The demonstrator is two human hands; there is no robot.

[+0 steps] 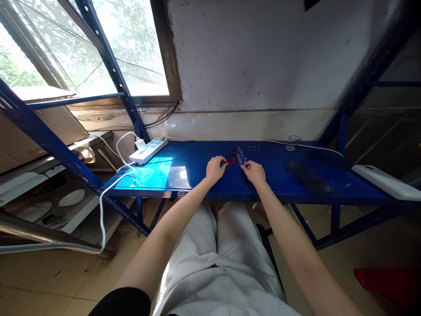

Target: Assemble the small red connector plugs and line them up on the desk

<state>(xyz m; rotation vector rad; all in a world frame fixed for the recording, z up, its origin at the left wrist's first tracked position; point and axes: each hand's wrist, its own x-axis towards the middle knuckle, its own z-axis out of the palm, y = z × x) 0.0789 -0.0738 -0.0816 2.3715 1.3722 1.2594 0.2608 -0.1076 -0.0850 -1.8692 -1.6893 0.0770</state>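
My left hand (215, 170) is closed in a pinch on the near end of a thin red strip (233, 158) with a black part at its far end. Just to the right of that strip is a cluster of small clear plastic pieces (240, 153), some standing up. My right hand (255, 172) has its thumb and finger pinched at the nearest clear piece; its fingertips partly cover it. Behind, a short row of tiny pale pieces (253, 148) lies on the blue table (197, 151). Their exact kind is too small to make out.
A white power strip (149, 150) with a plugged-in charger and cable lies at the table's left. To the right are a clear glass (292, 142), a blurred dark patch (309, 177) and a white flat object (386, 181). Blue frame posts rise at both sides.
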